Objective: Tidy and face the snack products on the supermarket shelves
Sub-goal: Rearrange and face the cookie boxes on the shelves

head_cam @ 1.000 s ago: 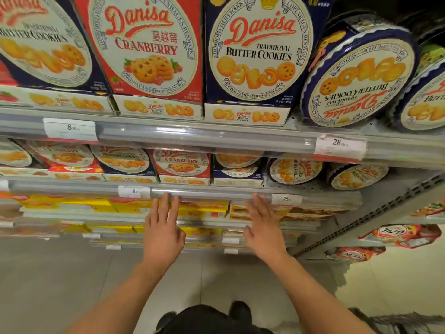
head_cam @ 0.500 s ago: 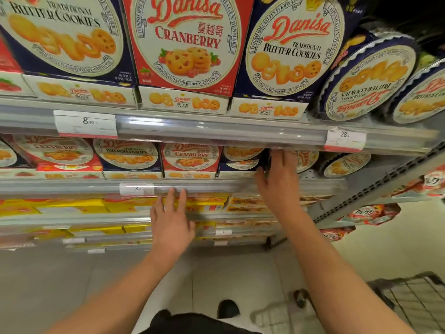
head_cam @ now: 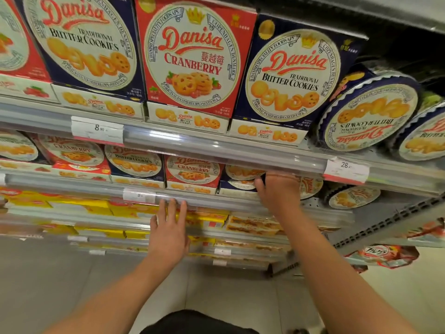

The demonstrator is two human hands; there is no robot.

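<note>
Tins [head_cam: 310, 186] of butter cookies stand on edge on the second shelf, right of a red cranberry box [head_cam: 193, 173] and a small blue box [head_cam: 240, 179]; a second tin [head_cam: 352, 196] stands further right, near the shelf end. Right hand [head_cam: 277, 191] reaches under the upper shelf rail [head_cam: 216, 150] into the gap between blue box and first tin; the fingertips are hidden behind the rail, so whether it grips anything cannot be told. Left hand [head_cam: 169, 227] is flat, fingers straight, tips at the second rail [head_cam: 204, 201], holding nothing. Judgement: a round tin on edge is stiff and fairly heavy for its size, with smooth printed metal that is likely slippery, and it will roll sideways if released carelessly. Best hold looks to be across the rim, thumb on one face and fingers on the other, or both palms on the curved wall. On the shelf above, a large tin [head_cam: 368, 119] reads upside down; rotating it calls for a two-handed turn on the rim. Cardboard boxes are lighter but dent at corners; push them by flat faces.
</note>
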